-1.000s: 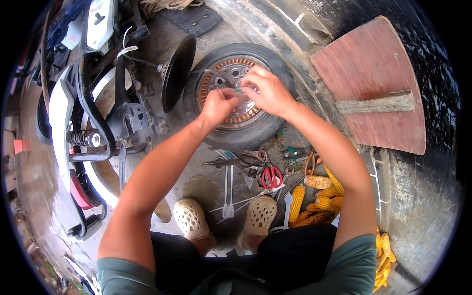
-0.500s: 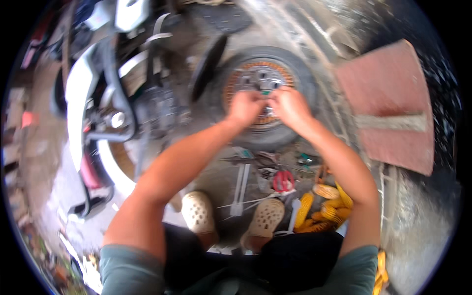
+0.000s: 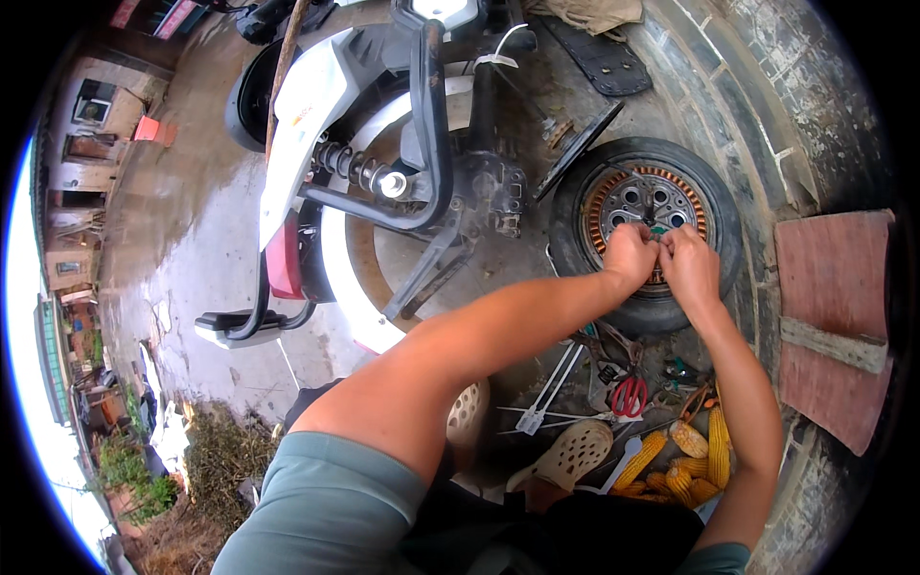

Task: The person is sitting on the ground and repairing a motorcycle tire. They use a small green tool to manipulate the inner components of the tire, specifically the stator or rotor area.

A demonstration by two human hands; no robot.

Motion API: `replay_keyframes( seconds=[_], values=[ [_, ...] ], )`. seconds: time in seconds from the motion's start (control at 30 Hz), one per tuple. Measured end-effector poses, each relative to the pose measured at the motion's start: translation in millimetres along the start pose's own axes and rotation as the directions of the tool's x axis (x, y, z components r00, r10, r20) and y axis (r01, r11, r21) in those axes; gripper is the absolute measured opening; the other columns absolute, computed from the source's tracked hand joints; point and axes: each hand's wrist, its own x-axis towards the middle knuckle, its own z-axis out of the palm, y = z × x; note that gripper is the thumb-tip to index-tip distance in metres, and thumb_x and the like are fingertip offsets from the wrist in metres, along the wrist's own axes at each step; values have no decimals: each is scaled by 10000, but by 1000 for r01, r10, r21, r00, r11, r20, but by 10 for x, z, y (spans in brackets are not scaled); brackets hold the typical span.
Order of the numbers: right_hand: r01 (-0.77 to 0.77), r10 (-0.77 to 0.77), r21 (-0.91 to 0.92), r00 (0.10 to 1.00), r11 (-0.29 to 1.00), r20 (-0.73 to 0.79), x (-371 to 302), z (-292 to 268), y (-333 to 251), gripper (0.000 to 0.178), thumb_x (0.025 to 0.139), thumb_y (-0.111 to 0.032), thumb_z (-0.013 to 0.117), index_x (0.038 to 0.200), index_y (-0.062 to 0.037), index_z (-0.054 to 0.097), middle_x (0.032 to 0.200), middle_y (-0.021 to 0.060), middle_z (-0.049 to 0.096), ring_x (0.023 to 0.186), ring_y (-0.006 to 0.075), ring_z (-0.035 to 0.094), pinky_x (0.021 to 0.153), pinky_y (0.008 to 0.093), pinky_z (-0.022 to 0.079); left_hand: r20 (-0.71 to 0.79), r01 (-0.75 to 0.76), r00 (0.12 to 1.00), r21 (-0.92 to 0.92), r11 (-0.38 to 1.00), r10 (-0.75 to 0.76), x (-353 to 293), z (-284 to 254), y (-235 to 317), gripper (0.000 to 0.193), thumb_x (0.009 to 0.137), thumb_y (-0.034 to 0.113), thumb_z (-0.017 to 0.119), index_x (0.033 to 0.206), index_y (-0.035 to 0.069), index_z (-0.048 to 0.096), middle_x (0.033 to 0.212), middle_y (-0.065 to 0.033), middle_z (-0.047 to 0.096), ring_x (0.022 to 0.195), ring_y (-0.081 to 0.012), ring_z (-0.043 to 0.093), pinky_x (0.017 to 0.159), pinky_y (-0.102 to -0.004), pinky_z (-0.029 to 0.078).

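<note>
A small black tyre with a hub motor point(image 3: 644, 206) lies flat on the ground, its copper windings showing. Both hands meet over the near side of the hub. My left hand point(image 3: 630, 255) and my right hand point(image 3: 689, 265) are closed side by side, pinching small wires or a small part point(image 3: 654, 230) between the fingertips; what exactly they grip is too small to tell. My forearms reach in from the lower edge.
A white scooter point(image 3: 383, 172) lies on its side at the left, rear frame and spring shock exposed. Red-handled scissors point(image 3: 628, 395), white cable ties point(image 3: 551, 402) and corn cobs point(image 3: 685, 450) lie near my feet. A reddish board point(image 3: 829, 307) sits at the right.
The view has swung left and tilted, so the scooter now fills the upper left. My hands stay together over the hub, still working at the same spot.
</note>
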Motion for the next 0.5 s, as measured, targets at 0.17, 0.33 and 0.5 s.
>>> replay_keyframes(
  seconds=[0.17,0.33,0.5],
  values=[
    [-39,30,162,998,986,56,41,-33,106,84,841,-84,723,845,-38,653,887,119,651,802,358,681,692,464,537,74,48,996,-106,993,-40,-57,-58,124,198,841,81,722,945,-87,724,808,-199,737,684,-219,692,661,-369,552],
    [-23,10,203,998,979,66,76,-37,49,76,825,-53,720,847,-23,654,868,120,642,775,340,670,692,446,532,110,52,993,-155,986,-35,-13,-91,20,200,843,84,719,947,-86,707,808,-192,725,687,-231,687,665,-384,546],
    [-32,-1,309,994,951,107,123,-66,133,78,793,-11,717,838,-3,654,832,125,629,713,298,649,667,406,525,64,-154,986,1,988,154,-31,-73,-11,182,843,106,718,923,-56,697,795,-199,703,718,-281,699,695,-400,543]
  ],
)
